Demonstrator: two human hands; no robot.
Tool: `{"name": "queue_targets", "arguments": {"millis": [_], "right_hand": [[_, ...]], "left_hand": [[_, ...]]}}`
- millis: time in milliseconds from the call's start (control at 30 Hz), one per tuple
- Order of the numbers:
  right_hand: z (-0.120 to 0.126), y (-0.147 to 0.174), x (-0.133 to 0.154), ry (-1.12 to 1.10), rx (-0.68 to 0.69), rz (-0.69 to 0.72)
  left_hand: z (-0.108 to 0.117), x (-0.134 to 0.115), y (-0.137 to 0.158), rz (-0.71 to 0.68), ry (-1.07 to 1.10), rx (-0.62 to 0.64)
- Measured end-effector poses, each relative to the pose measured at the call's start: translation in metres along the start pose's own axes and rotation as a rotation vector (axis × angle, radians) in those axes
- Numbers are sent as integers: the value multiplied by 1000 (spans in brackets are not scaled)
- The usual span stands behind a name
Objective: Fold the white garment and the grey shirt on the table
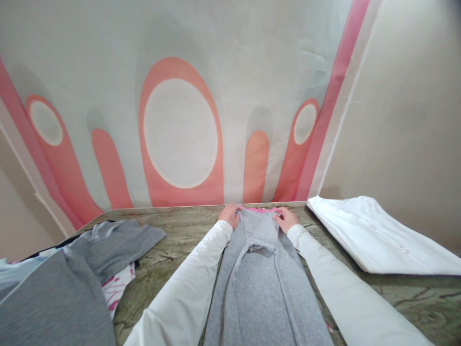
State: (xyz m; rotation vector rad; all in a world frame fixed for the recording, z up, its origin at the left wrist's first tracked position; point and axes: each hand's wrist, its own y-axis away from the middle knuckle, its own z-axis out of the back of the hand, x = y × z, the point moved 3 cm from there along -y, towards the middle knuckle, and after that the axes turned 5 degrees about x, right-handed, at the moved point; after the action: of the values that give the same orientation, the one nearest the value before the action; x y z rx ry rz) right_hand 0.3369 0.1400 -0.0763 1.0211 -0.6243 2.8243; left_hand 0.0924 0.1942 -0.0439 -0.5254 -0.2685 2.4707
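A grey garment (262,288) with a strip of pink along its far edge lies lengthwise on the table in front of me. Its far end is doubled over into a small flap, and its sides lie in long creases. My left hand (230,215) pinches the far left corner of that flap. At the far right corner, my right hand (286,219) grips the cloth between thumb and fingers. Both forearms, in white sleeves, run along either side of the garment. Its near end is cut off by the bottom of the view.
On the left lies a loose pile of clothes, with a dark grey shirt (82,283) on top and a white and pink patterned cloth (120,286) beneath. A folded white garment (382,235) with buttons lies right on the wood-grained table (183,226). Behind stands a wall (237,57).
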Motion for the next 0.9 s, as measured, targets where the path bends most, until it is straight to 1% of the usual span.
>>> {"name": "queue_targets", "arguments": {"millis": [100,200,333,467,600,733,800,833,900], "right_hand": [[0,1,2,22,-5,-6],[1,1,2,36,-21,-13],[2,3,4,51,-62,-39],[2,6,6,50,-88,-43],[5,10,14,66,-113,12],[19,17,38,87,-136,103],[22,22,58,93,-68,187],[22,26,69,94,-10,236],[15,34,88,110,148,337]], "left_hand": [[-5,-10,5,-120,-32,100],[-13,-12,8,-153,-71,170],[-21,-8,9,-124,-117,219],[-23,-4,10,-58,-198,255],[-23,-2,11,-19,-237,276],[-24,2,11,24,-210,287],[-24,6,10,49,-197,291],[-23,8,10,59,-193,291],[-22,11,9,80,-188,286]]}}
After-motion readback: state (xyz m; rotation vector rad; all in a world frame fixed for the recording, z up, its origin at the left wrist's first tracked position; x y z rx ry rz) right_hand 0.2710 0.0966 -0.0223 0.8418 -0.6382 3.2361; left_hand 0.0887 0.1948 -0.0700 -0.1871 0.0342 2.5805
